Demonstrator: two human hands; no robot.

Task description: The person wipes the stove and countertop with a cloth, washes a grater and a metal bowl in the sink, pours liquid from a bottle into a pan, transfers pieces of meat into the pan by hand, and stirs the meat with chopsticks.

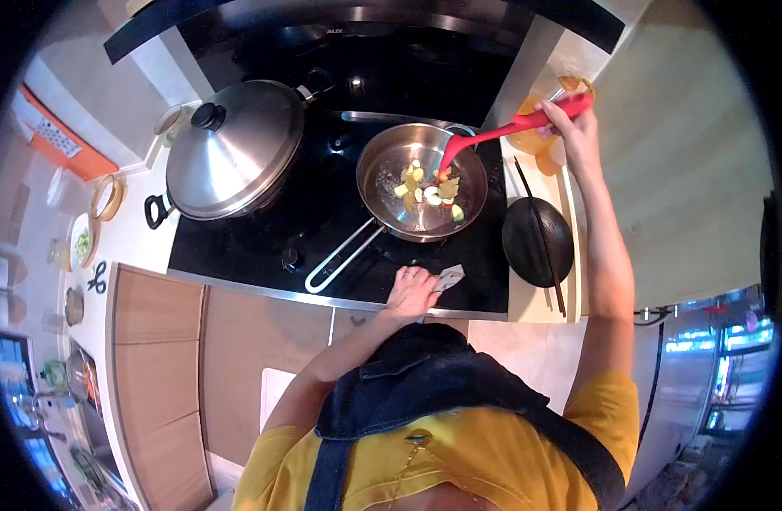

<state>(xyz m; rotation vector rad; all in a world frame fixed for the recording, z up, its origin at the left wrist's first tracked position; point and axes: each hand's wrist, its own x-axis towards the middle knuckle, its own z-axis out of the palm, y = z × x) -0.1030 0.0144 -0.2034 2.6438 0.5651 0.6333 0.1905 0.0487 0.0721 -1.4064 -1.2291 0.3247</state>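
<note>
My right hand (576, 134) is closed round the handle of a red spatula (496, 134). The spatula slants down to the left, its tip inside a stainless steel frying pan (374, 175). Garlic cloves (432, 194), dried bay leaves (448, 187) and other small pieces lie in the pan. The pan's long looped handle (344, 255) points toward me at the lower left. My left hand (412, 292) rests at the front edge of the black cooktop (340, 247), fingers curled down. What is under them is hidden. Just right of it lies a small pale patch (450, 277).
A lidded wok (238, 162) covers the left burner. Right of the cooktop, dark chopsticks (540, 226) lie across a black bowl (527, 255). Amber containers (549, 157) stand behind it. Scissors (97, 277) and a bowl of chopped greens (83, 243) are on the left counter.
</note>
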